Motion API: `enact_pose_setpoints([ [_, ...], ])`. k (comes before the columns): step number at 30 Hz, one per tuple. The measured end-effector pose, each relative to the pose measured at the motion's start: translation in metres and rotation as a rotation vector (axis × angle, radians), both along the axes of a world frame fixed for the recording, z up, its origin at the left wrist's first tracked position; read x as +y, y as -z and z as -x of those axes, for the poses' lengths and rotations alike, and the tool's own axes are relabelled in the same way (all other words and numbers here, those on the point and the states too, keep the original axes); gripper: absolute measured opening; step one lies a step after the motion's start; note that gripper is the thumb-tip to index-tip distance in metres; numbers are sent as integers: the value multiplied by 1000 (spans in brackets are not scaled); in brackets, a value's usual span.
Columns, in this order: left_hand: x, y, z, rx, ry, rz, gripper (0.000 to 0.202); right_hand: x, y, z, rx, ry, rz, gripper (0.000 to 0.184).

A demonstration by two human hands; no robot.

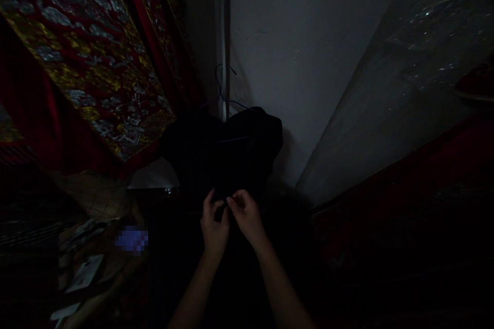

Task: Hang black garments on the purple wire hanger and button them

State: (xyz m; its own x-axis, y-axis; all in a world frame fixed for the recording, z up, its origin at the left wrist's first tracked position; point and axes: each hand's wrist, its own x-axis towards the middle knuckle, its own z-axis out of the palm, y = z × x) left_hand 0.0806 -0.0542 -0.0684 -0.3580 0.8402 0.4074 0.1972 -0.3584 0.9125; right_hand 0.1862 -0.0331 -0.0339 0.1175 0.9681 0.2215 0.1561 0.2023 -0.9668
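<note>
A black garment (231, 149) hangs on a thin purple hanger (224, 95) against a pale wall in very dim light. Both hands meet at its lower front. My left hand (214, 229) has its fingers curled and pinched at the dark cloth. My right hand (245, 218) pinches the same spot from the right, fingertips touching those of the left. What lies between the fingers is lost in the dark; it looks like a fold of the garment.
Red fabric with gold and silver embroidery (88, 56) hangs at the left. A clear plastic-covered sheet (405, 92) slopes at the right above a dark red surface (405, 205). White cards or papers (85, 272) lie at the lower left.
</note>
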Motion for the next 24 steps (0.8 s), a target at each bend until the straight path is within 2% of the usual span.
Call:
enact_pose_setpoints([
  [2, 3, 6, 3, 68, -26, -5, 34, -4, 6, 2, -55, -37, -1, 26],
  [4, 5, 9, 5, 110, -41, -19, 24, -6, 8, 3, -96, -77, -14, 27],
  [11, 5, 6, 7, 116, -20, -63, 22, -6, 6, 1, -109, -81, 18, 19],
  [20, 4, 6, 7, 49, -4, 29, 26, -9, 9, 9, -107, -6, 6, 15],
  [24, 3, 6, 7, 45, 13, 48, 27, -8, 11, 8, -121, -17, 21, 15],
])
